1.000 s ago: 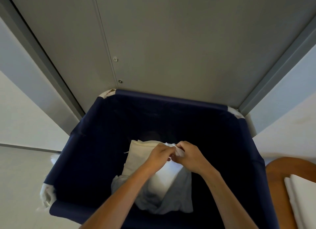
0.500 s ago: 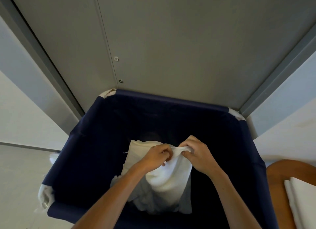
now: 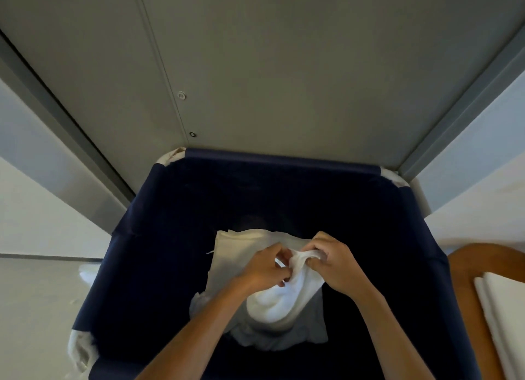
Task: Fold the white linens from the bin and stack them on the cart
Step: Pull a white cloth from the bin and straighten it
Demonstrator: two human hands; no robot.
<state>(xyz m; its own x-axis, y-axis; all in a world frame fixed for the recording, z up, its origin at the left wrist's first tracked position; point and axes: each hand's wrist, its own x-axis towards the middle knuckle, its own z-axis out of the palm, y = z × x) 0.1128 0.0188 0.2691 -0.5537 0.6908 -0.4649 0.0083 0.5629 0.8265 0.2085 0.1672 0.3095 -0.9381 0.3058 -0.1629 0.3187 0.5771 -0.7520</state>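
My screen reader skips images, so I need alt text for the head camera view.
The left hand and right hand pinch a bunched white cloth over a dark blue bin. More white linens lie inside the bin, and folded linens sit on a wooden surface at right.

I'm seeing dim, soft light; the bin (image 3: 170, 223) is lying in deep shadow, and the edges are bowing outward.

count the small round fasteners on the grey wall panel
2. One round metal fastener sits beside the grey wall panel's seam; the second fastener lies lower along that seam, just above the navy fabric bin's far rim. No others show.
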